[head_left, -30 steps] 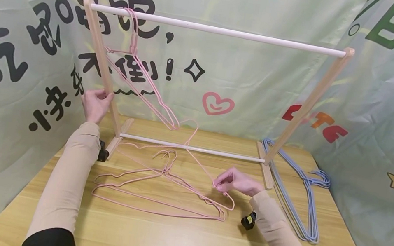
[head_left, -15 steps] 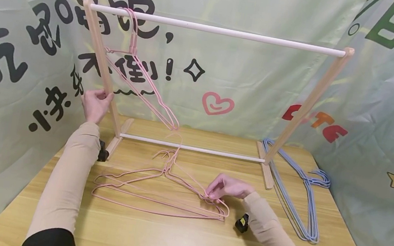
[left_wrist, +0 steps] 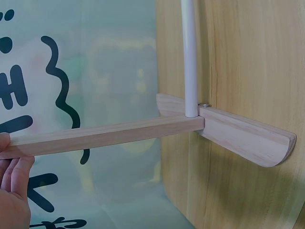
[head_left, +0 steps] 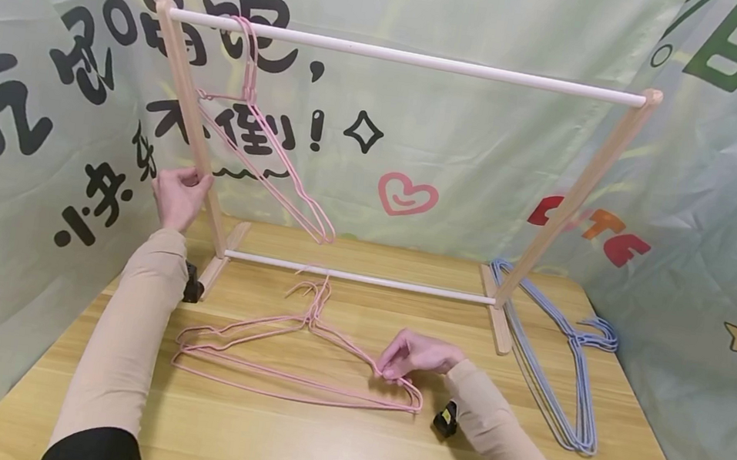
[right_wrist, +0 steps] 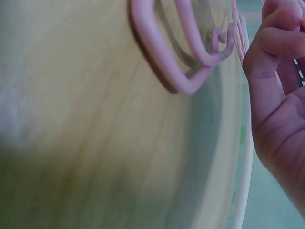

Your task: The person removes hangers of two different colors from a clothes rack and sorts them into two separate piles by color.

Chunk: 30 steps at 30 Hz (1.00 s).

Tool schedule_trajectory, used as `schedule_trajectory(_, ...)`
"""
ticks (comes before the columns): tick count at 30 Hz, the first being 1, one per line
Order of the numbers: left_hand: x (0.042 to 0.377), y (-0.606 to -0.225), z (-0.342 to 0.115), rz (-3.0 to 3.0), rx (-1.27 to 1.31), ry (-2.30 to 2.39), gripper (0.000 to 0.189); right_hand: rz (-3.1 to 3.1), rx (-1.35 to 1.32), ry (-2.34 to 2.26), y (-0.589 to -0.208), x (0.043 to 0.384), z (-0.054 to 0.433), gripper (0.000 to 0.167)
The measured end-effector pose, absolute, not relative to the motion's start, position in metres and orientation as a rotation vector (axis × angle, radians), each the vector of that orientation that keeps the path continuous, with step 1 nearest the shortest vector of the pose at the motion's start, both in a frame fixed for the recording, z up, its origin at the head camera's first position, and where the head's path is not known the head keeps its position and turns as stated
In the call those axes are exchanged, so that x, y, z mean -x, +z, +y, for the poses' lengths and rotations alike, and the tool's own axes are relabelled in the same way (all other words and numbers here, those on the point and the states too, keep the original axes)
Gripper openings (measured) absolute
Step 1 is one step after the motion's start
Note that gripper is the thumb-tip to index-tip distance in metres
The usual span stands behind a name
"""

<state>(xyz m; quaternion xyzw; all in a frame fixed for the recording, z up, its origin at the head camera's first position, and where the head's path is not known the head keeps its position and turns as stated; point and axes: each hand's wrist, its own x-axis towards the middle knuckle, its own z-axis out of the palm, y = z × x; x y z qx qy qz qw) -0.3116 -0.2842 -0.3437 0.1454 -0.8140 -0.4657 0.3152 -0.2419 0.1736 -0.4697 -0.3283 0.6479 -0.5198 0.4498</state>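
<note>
My left hand (head_left: 178,199) grips the left wooden upright (head_left: 182,77) of a small clothes rack; in the left wrist view its fingers curl round that same post. At the right end of a pile of pink wire hangers (head_left: 318,402) on the table, my right hand (head_left: 418,355) pinches the shoulder of a pink hanger. That hanger lies over the others, so their wires are hard to tell apart. In the right wrist view, pink hanger ends (right_wrist: 188,86) show beside the hand, but its fingertips are cut off. More pink hangers (head_left: 250,82) hang on the rack's left end.
The rack's white top rail (head_left: 405,55) and lower bar (head_left: 403,287) span the table's back. Blue hangers (head_left: 580,398) lie stacked by the rack's right foot (head_left: 497,317). Printed cloth (head_left: 477,151) encloses the back and sides. Bare wooden tabletop (head_left: 283,452) lies in front.
My right hand has moved left and down, lowering the pinched pink hanger from above the lower bar onto the pile. My left hand has stayed on the upright.
</note>
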Motion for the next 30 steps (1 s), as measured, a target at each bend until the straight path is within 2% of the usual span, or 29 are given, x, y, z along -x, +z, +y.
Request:
schedule_trajectory(21,0.311,-0.344,-0.283,-2.138,-0.380,-1.227,0.029,1.840,0.786,-1.212,-0.471,0.245,0.169,0.025)
schedule_trajectory(30,0.309,-0.342,-0.282,-2.131,-0.395,-1.238,0.029,1.949,0.811,-1.205,-0.450,0.257,0.166,0.028)
